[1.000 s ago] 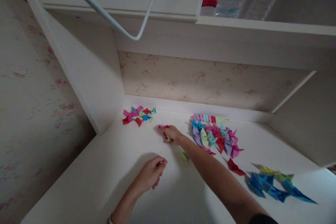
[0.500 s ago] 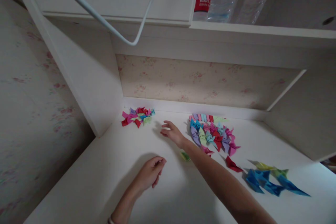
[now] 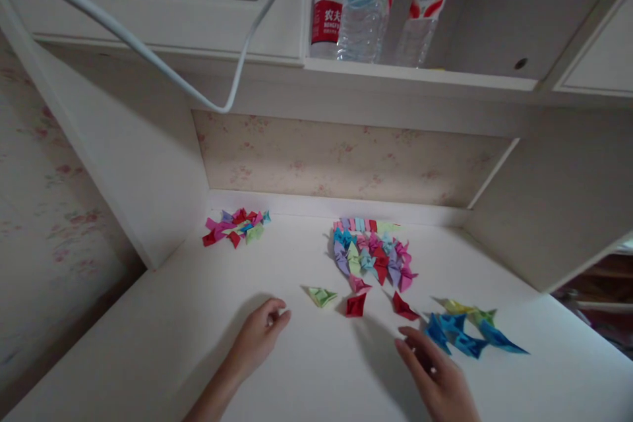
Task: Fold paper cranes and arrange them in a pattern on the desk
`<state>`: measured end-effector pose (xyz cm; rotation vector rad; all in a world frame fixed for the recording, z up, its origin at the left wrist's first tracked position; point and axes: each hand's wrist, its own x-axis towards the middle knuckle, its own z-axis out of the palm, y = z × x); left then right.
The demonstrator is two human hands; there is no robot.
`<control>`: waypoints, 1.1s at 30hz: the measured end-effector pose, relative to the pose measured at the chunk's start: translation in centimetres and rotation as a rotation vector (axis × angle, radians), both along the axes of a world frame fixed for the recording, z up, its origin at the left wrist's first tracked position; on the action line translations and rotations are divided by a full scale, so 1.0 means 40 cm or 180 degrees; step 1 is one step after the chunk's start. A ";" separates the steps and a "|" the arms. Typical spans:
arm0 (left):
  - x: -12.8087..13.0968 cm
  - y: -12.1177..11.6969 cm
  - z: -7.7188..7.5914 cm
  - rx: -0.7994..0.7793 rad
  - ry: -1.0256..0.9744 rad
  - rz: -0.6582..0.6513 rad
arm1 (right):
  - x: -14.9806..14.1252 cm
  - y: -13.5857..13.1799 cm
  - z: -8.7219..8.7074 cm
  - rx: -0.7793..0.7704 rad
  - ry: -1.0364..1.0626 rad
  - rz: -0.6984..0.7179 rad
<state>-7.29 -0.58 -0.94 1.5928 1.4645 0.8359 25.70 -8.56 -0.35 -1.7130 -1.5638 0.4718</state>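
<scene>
My left hand [image 3: 260, 331] hovers over the white desk with its fingers loosely curled, thumb and forefinger apart, and nothing visible between them. A light green folded paper piece [image 3: 322, 297] lies just to its right. My right hand [image 3: 435, 369] is at the lower right, fingers bent and apart from the thumb, holding nothing I can see. Nearest to it are a red folded paper piece [image 3: 404, 307] and a group of blue folded papers [image 3: 455, 331] with yellow and green ones behind. Another red folded paper [image 3: 355, 306] lies between the hands, below a pink one [image 3: 359, 284].
A dense cluster of colourful folded papers [image 3: 378, 257] lies at the back centre, and a looser pile [image 3: 237, 227] at the back left. Plastic bottles [image 3: 366, 13] stand on the shelf above. A white cable [image 3: 163, 72] hangs in front of the cabinet.
My right hand has drawn back from the middle of the desk to the lower right. The light green and red folded papers, hidden before by my right arm, now show fully. The view has shifted right.
</scene>
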 end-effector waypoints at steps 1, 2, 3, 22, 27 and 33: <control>0.020 -0.002 0.005 0.0238 0.0173 -0.0001 | 0.047 -0.018 -0.012 0.0156 -0.0265 -0.0230; 0.043 -0.004 0.013 0.0450 0.0340 -0.0026 | 0.093 -0.033 -0.022 0.0352 -0.0564 -0.0431; 0.069 -0.005 0.022 0.0619 0.0501 -0.0064 | 0.138 -0.044 -0.030 0.0597 -0.0879 -0.0569; 0.451 0.057 0.067 0.1416 0.1846 -0.0762 | 0.277 0.102 -0.035 0.0131 -0.2545 0.0110; 0.474 0.069 0.065 0.1529 0.1948 -0.0893 | 0.211 0.115 -0.029 0.0604 -0.2517 0.0419; 0.467 0.081 0.062 0.1583 0.2054 -0.0994 | 0.153 0.106 -0.034 0.0957 -0.2340 0.0505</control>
